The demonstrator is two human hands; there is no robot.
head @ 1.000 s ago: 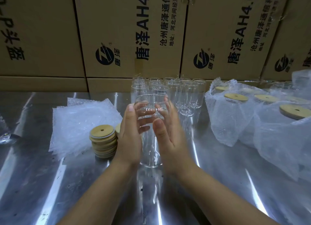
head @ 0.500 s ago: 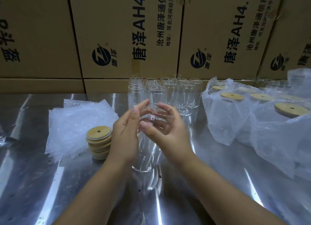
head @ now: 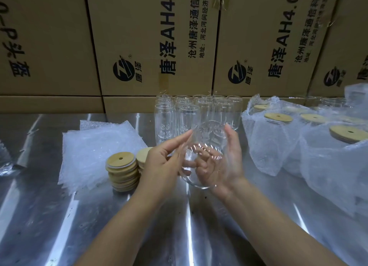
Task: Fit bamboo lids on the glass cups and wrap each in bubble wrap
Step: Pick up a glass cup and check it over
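Centre: held cup [head: 205, 160] above table [head: 59, 226], left hand [head: 163, 166] at its 9, right hand [head: 227, 166] at its 3. Lid stack [head: 122, 172] on table at 9; bubble wrap sheets [head: 95, 146] at 10, just behind stack. Empty cups [head: 187, 114] at 12. Wrapped cups [head: 298, 142] at 2. Boxes [head: 149, 36] behind all.

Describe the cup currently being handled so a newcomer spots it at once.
Start at the wall of cardboard boxes; in front of it stands a cluster of empty glass cups on the steel table. Nearer the camera, the held cup is the only one tilted, gripped between the left hand and right hand.
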